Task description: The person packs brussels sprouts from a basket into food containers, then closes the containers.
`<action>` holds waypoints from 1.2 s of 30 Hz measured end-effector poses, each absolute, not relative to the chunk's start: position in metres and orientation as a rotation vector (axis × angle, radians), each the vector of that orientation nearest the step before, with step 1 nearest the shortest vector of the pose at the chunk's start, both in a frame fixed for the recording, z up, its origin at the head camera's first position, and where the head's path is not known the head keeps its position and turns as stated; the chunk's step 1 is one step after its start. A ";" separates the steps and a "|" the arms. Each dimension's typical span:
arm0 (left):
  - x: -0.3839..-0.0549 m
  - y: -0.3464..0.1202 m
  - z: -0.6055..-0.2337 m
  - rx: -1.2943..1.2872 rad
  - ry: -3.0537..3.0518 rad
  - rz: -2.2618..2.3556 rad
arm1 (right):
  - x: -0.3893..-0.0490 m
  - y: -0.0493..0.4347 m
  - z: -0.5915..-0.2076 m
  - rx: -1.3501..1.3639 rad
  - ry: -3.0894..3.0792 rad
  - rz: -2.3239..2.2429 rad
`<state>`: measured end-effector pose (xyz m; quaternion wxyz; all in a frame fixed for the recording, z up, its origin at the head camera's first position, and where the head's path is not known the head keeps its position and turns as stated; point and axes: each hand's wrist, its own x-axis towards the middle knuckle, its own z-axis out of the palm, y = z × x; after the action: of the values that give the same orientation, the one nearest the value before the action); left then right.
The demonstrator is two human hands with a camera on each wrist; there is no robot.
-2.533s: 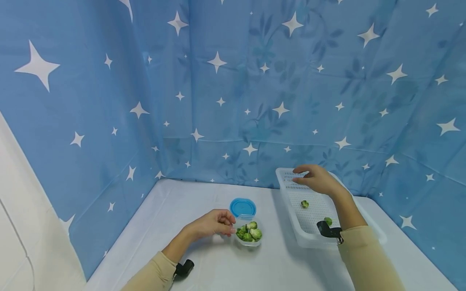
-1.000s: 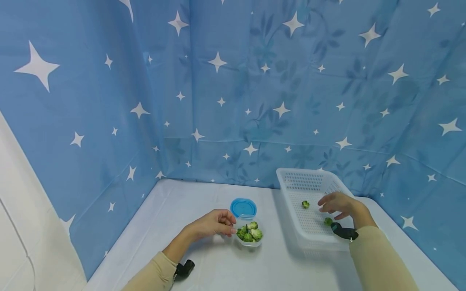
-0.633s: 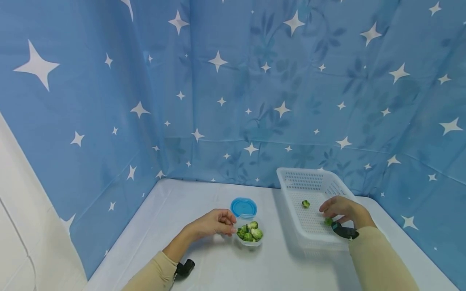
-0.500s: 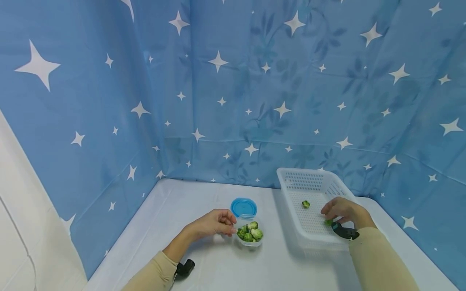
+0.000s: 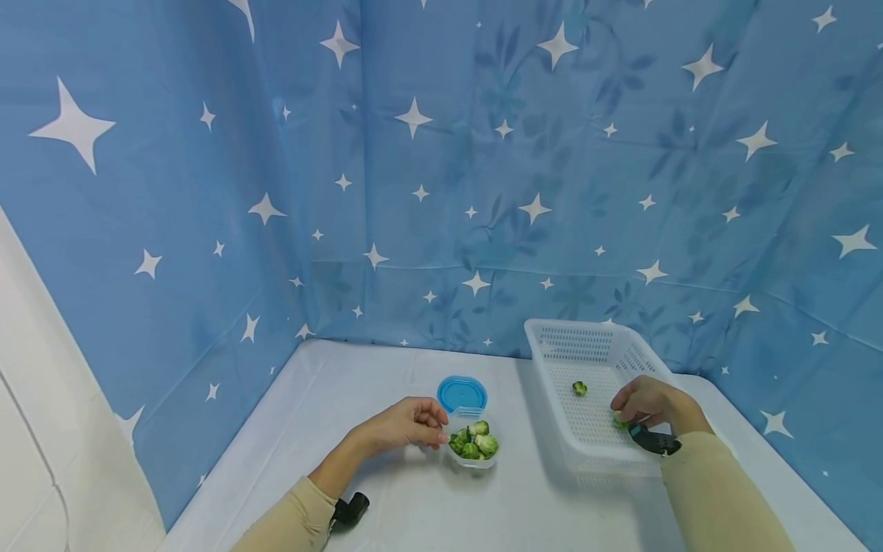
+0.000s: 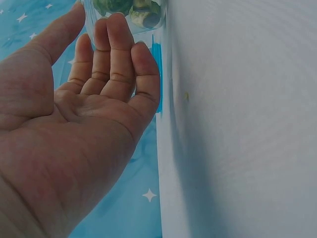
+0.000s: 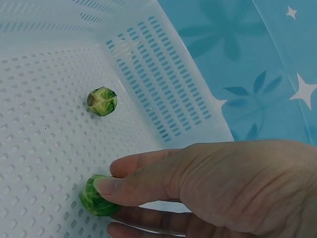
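My right hand is inside the white basket, pinching a green Brussels sprout between thumb and fingers near the basket floor. A second Brussels sprout lies farther off on that floor. My left hand is beside a small clear container holding several Brussels sprouts. Its fingers are loosely bent, palm showing in the left wrist view, with the fingertips at the container's side. Whether they press on it is hard to tell.
Behind the container, a blue lid lies on the white tablecloth. A blue curtain with white stars hangs along the back and sides. The basket's raised walls surround my right hand.
My right hand has come from above the basket's far left side down to the near right sprout, and its fingers have closed round it. My left hand has stayed by the container.
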<state>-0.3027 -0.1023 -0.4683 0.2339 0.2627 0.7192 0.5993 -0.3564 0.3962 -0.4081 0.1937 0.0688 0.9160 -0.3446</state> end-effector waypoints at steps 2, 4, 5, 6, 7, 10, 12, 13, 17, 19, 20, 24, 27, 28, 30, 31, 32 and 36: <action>-0.303 -0.102 -0.469 0.718 1.973 1.647 | -0.357 0.396 -0.409 0.200 2.564 -0.965; -0.303 -0.102 -0.469 0.718 1.972 1.649 | -0.357 0.396 -0.409 0.196 2.557 -0.987; -0.303 -0.102 -0.469 0.718 1.970 1.651 | -0.358 0.396 -0.410 0.186 2.555 -0.994; -0.303 -0.103 -0.469 0.719 1.969 1.651 | -0.358 0.396 -0.411 0.165 2.554 -0.998; -0.303 -0.103 -0.469 0.718 1.967 1.653 | -0.359 0.396 -0.411 0.157 2.553 -1.005; -0.303 -0.103 -0.469 0.714 1.966 1.655 | -0.360 0.396 -0.412 0.139 2.552 -1.008; -0.302 -0.103 -0.469 0.713 1.968 1.654 | -0.362 0.397 -0.412 0.117 2.556 -1.005; -0.302 -0.103 -0.469 0.713 1.968 1.652 | -0.363 0.397 -0.412 0.101 2.559 -1.005; -0.302 -0.103 -0.468 0.721 1.969 1.650 | -0.366 0.396 -0.405 0.049 2.583 -1.041; -0.302 -0.103 -0.468 0.724 1.970 1.648 | -0.366 0.393 -0.399 -0.004 2.600 -1.071; -0.302 -0.103 -0.468 0.724 1.971 1.649 | -0.366 0.390 -0.396 -0.025 2.606 -1.095; -0.302 -0.103 -0.468 0.724 1.971 1.647 | -0.367 0.379 -0.385 -0.189 2.630 -1.135; -0.302 -0.103 -0.468 0.724 1.968 1.649 | -0.368 0.369 -0.376 -0.306 2.658 -1.121; -0.303 -0.103 -0.468 0.726 1.968 1.649 | -0.369 0.365 -0.373 -0.338 2.673 -1.111; -0.303 -0.103 -0.469 0.728 1.969 1.649 | -0.369 0.357 -0.367 -0.402 2.694 -1.094; -0.303 -0.103 -0.469 0.729 1.969 1.649 | -0.369 0.353 -0.363 -0.432 2.705 -1.091; -0.303 -0.103 -0.469 0.731 1.969 1.649 | -0.370 0.350 -0.360 -0.465 2.717 -1.085; -0.304 -0.103 -0.470 0.730 1.960 1.655 | -0.372 0.335 -0.350 -0.553 2.750 -1.087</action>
<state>-0.3043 -0.1032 -0.4701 0.2352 0.2661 0.7143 0.6031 -0.3717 0.3353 -0.3502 0.0667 -0.1833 0.9121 -0.3606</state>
